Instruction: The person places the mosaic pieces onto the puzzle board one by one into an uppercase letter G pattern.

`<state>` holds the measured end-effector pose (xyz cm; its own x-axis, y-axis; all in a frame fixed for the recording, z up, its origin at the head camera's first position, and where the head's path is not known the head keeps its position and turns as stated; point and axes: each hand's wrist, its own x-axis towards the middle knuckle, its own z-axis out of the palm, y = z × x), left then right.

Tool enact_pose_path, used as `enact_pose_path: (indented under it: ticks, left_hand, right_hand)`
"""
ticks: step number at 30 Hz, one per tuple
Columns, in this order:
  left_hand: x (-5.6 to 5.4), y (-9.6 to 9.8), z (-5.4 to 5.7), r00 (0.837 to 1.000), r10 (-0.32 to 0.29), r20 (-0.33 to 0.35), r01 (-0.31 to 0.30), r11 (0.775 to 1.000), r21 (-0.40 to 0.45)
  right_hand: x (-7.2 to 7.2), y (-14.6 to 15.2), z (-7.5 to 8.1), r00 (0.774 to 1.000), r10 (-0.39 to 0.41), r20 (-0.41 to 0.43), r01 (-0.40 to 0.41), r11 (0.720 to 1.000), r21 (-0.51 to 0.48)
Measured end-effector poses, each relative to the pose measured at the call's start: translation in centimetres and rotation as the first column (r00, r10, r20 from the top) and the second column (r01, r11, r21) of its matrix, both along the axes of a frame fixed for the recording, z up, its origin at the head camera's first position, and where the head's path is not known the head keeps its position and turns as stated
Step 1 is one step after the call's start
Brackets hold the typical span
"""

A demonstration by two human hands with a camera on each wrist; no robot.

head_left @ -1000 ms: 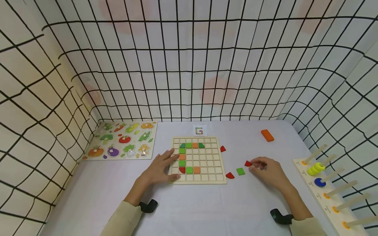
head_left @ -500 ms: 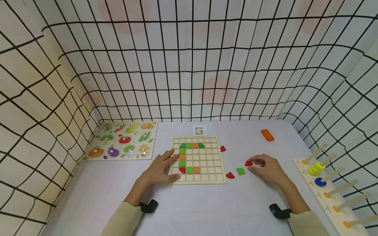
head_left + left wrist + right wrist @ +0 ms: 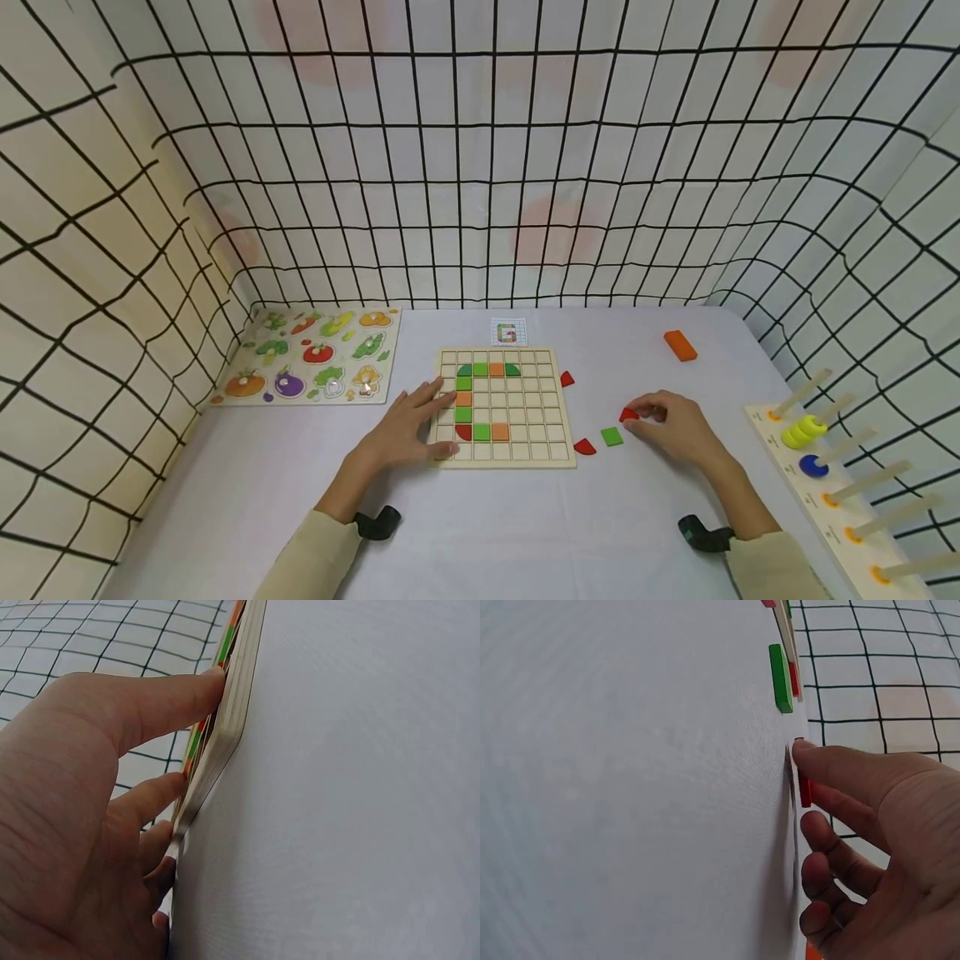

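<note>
A wooden grid board (image 3: 528, 408) lies on the white table, with green, orange and red pieces set in a C-like outline. My left hand (image 3: 405, 427) rests over its left edge, fingers spread; in the left wrist view, the thumb (image 3: 180, 701) touches the board's edge. Between thumb and index finger, my right hand (image 3: 678, 427) pinches a red quarter-circle tile (image 3: 805, 787), right of the board. Beside that tile lies a green square tile (image 3: 611, 436). Two more red quarter-circle tiles, one lower (image 3: 584, 447) and one upper (image 3: 567, 379), sit along the board's right side.
A small pattern card (image 3: 509, 332) stands behind the board. At the back left lies a vegetable puzzle board (image 3: 307, 358). An orange block (image 3: 681, 345) is at the back right, and a pegged board with rings (image 3: 813, 500) runs along the right edge. Black netting (image 3: 487, 167) encloses the table.
The right hand has moved slightly left, and its thumb and index finger have closed on the red quarter-circle tile. The left hand and the board have stayed put.
</note>
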<state>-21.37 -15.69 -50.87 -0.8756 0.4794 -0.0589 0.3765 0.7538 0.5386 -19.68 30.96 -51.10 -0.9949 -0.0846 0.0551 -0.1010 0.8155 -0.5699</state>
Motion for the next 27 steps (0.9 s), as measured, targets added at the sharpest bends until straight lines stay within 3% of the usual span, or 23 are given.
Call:
enact_pose_path:
  ticks: [8, 27]
  left_hand:
    - [-0.2, -0.2, 0.0, 1.000, 0.000, -0.003, 0.000, 1.000, -0.012]
    - [-0.1, -0.2, -0.2, 1.000, -0.007, -0.003, 0.007, 1.000, -0.004]
  right_hand:
    - [-0.2, -1.5, 1.0, 0.999, 0.043, -0.027, -0.043, 0.999, -0.016]
    - [-0.8, -7.6, 2.7, 0.988, 0.143, 0.051, -0.139, 0.987, -0.076]
